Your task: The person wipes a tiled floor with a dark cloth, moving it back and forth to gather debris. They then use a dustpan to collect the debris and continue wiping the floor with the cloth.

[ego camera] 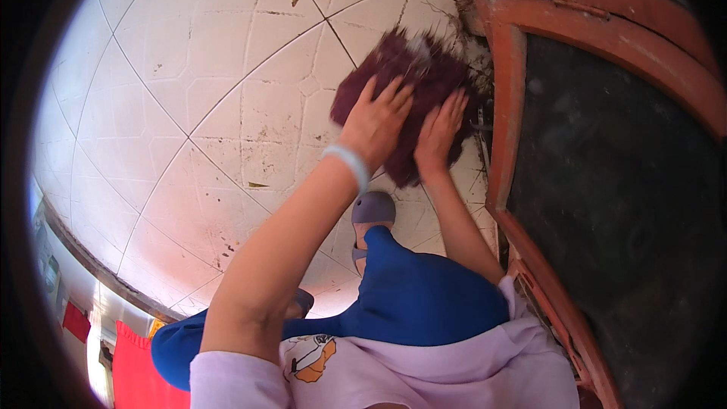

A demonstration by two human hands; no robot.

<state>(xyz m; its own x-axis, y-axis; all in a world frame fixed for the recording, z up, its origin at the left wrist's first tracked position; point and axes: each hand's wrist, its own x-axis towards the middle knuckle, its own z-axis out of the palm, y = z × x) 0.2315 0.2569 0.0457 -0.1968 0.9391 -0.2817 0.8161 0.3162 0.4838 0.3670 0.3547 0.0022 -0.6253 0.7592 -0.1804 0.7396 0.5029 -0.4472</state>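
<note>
A dark maroon shaggy cloth or mat lies on the tiled floor, close to the foot of a reddish-brown frame. My left hand, with a pale band at its wrist, rests flat on the cloth's left part, fingers spread. On its right part lies my right hand, palm down with the fingers close together. Neither hand visibly grasps the cloth. The far edge of the cloth is blurred, and a whitish patch shows there. Dirt and fine root-like debris lie between the cloth and the frame.
White floor tiles bear specks of dirt and a small leaf. At the right stands a reddish-brown frame around a dark panel. My shoe is just below the cloth. A red cloth hangs at the lower left.
</note>
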